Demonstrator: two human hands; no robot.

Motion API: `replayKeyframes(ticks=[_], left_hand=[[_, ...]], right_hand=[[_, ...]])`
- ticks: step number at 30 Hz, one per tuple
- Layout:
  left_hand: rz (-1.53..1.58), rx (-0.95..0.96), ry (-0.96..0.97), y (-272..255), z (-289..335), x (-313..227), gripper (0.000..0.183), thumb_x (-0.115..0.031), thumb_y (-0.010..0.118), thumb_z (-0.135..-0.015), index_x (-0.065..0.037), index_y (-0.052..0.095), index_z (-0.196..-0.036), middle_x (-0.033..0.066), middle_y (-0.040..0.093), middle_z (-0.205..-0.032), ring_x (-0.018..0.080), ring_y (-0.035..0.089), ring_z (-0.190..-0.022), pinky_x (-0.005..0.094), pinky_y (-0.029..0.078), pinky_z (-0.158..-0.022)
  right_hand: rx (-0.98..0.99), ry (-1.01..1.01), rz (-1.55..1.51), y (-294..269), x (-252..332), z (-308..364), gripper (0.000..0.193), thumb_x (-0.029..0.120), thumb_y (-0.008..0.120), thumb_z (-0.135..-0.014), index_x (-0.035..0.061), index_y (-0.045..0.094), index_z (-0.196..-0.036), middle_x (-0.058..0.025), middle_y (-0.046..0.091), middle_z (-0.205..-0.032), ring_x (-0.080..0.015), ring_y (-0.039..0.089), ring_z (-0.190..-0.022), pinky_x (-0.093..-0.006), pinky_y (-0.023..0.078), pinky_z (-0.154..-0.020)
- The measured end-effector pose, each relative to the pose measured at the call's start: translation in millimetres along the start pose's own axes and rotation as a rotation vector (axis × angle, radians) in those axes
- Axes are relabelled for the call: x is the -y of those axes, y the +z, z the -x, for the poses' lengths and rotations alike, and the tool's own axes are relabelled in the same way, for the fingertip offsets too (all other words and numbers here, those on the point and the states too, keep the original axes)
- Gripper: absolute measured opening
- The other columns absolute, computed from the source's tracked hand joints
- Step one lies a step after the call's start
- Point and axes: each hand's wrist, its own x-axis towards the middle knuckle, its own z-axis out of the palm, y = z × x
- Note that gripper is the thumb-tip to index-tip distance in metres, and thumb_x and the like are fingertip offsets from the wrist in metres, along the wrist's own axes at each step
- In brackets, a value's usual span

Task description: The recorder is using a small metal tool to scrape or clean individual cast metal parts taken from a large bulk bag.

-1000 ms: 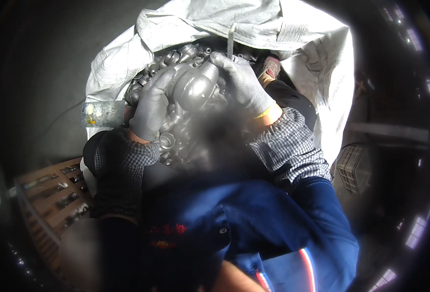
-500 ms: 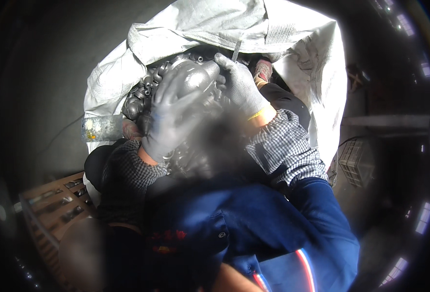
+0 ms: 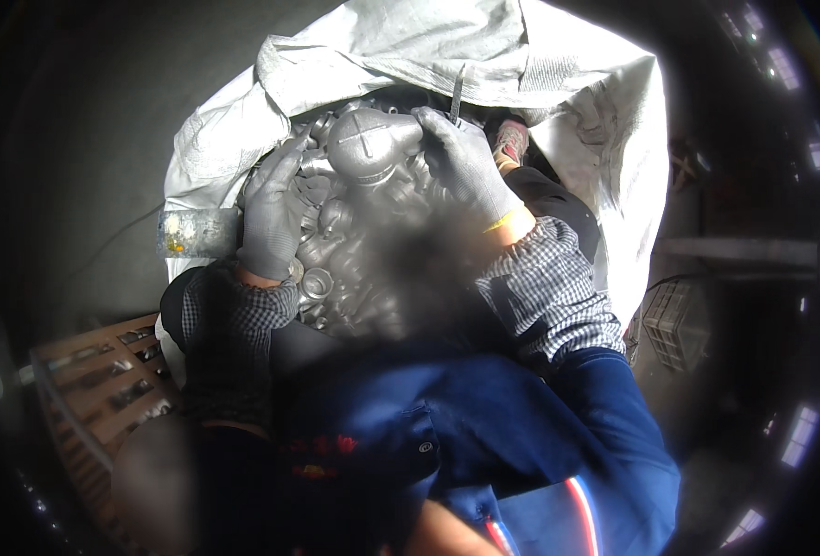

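Observation:
A rounded grey metal casting [image 3: 359, 148] with a narrower neck sits over the heap in the white woven sack. My right hand [image 3: 470, 167], in a grey glove, is closed around a narrow flat metal tool [image 3: 458, 91] whose blade points up past the fingers. Its fingertips meet the casting's neck. To the left, my gloved left hand [image 3: 273, 213] is held apart from that casting, fingers stretched out and nothing in them. Below and between the hands lie many smaller grey castings [image 3: 336, 218], partly blurred by a dark smudge.
The sack's pale rim [image 3: 215, 139] surrounds the heap. A worn grey metal piece [image 3: 198, 233] lies at its left edge. A brown slatted crate [image 3: 104, 380] stands at lower left, a wire-like crate [image 3: 677, 324] at right. A pink shoe [image 3: 512, 141] shows beside the heap.
My left hand has come off the rounded casting and moved left, uncovering it. My right hand stays by its neck with the tool, shifted only slightly.

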Motion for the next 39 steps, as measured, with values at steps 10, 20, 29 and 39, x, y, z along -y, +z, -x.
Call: replayKeyframes(ticks=[10, 20, 29, 39], left_hand=[[-0.15, -0.204, -0.065, -2, -3, -4, 0.025, -0.008, 0.047, -0.096, 0.002, 0.057, -0.116, 0.0045, 0.06, -0.076, 0.0064, 0.051, -0.055, 0.0187, 0.046, -0.05], [-0.148, -0.2, -0.112, -7, -10, 0, 0.022, -0.016, 0.05, -0.098, 0.0, 0.061, -0.108, 0.0024, 0.06, -0.071, 0.0049, 0.051, -0.053, 0.0185, 0.043, -0.044], [-0.137, -0.223, -0.141, -17, -19, 0, 0.031, -0.023, 0.046, -0.1, 0.003, 0.061, -0.104, 0.0035, 0.057, -0.068, 0.0085, 0.052, -0.05, 0.0198, 0.044, -0.043], [-0.141, -0.07, 0.13, -22, 22, -35, 0.024, -0.013, 0.052, -0.094, 0.004, 0.06, -0.109, 0.0101, 0.066, -0.093, 0.0153, 0.063, -0.088, 0.0291, 0.051, -0.083]], right_hand=[[0.036, -0.001, 0.202, 1, 1, 4, 0.027, 0.028, 0.062, -0.092, 0.0017, 0.065, -0.089, -0.0033, 0.056, -0.06, -0.0102, 0.049, -0.05, -0.022, 0.037, -0.046], [-0.014, -0.091, 0.425, -15, -27, -20, 0.039, 0.039, 0.065, -0.089, 0.0008, 0.068, -0.078, -0.0035, 0.06, -0.064, -0.0092, 0.052, -0.057, -0.0242, 0.043, -0.055], [0.141, 0.081, 0.334, -7, -1, 6, 0.036, 0.041, 0.064, -0.089, 0.0049, 0.07, -0.086, 0.0008, 0.06, -0.064, -0.0056, 0.055, -0.058, -0.0213, 0.042, -0.048], [0.426, 0.019, 0.872, 6, -6, 13, 0.042, 0.011, 0.054, -0.089, -0.0018, 0.05, -0.129, -0.0153, 0.061, -0.116, -0.0277, 0.059, -0.104, -0.0362, 0.045, -0.091]])
